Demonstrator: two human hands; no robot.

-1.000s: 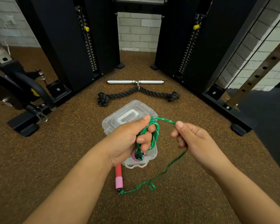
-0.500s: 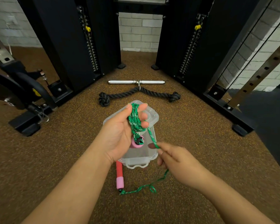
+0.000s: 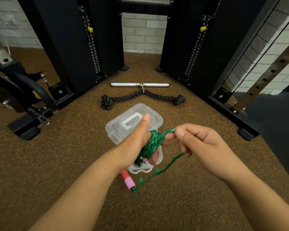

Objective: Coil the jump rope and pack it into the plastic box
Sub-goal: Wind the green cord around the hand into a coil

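Brown speckled floor (image 3: pixel 40 164). Black cable machine (image 3: pixel 73 39) filling 10 through 2 o'clock. Black rope attachment (image 3: pixel 143 95) and steel bar (image 3: pixel 139 84) lying at 12, just beyond clear plastic box (image 3: pixel 120 129), lid closed, on floor at centre. Left hand (image 3: pixel 137 144) above box, thumb up, fingers wrapped in green jump rope (image 3: pixel 151 144) coils, clenched round them and one handle. Right hand (image 3: pixel 202 145) at 3 o'clock of left, pinching rope strand, slack trailing down to 6. Red-and-pink handle (image 3: pixel 128 180) lying on floor at 6 o'clock of box.
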